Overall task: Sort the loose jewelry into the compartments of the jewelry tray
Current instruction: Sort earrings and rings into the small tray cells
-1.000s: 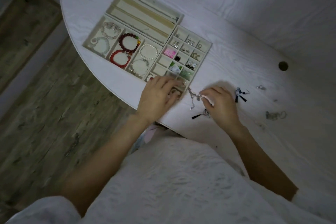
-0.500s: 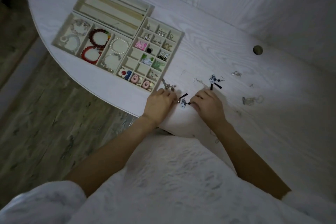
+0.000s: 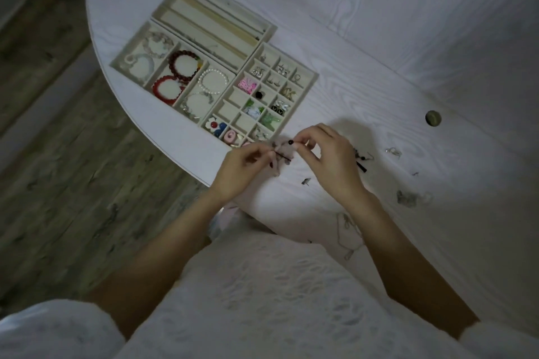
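Here, both hands (image 3: 291, 159) pinching earring (image 3: 284, 151), no legible txt

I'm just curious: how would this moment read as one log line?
step: sorting | left hand + right hand: pinching earring | place: beside tray | loose pieces: remain on table

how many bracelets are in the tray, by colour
red bracelets: 2
white pearl bracelet: 1
pale bracelets: 2
silvery bracelet: 1
total: 6

White wood-grain table (image 3: 379, 73) with round hole (image 3: 433, 118); wooden floor (image 3: 58, 169).
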`<state>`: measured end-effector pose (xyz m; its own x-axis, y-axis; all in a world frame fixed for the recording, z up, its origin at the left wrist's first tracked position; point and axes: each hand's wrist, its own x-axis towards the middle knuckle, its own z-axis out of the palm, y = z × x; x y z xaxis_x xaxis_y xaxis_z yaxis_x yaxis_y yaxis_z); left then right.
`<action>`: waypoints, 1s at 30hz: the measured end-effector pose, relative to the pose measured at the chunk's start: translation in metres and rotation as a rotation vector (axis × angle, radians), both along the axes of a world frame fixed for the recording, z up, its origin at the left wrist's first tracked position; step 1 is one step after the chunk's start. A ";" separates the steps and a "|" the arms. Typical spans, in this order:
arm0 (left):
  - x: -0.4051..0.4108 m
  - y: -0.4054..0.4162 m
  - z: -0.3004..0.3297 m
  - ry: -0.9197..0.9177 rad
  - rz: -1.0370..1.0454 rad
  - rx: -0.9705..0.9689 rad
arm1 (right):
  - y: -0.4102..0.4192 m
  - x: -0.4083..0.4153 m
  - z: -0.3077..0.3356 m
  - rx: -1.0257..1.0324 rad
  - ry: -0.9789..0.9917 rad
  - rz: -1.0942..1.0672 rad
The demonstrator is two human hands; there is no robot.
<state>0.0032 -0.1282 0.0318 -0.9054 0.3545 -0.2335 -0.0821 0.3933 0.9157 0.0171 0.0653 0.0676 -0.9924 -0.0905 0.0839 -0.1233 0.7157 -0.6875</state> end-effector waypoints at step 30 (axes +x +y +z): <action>-0.090 -0.090 -0.011 0.131 0.245 -0.320 | -0.111 -0.117 -0.028 -0.170 -0.164 -0.044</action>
<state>-0.0863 -0.2182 0.0207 -0.9833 0.0536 -0.1740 -0.0992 0.6432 0.7592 -0.0995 -0.0458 0.0396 -0.9967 -0.0447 -0.0683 0.0288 0.5904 -0.8066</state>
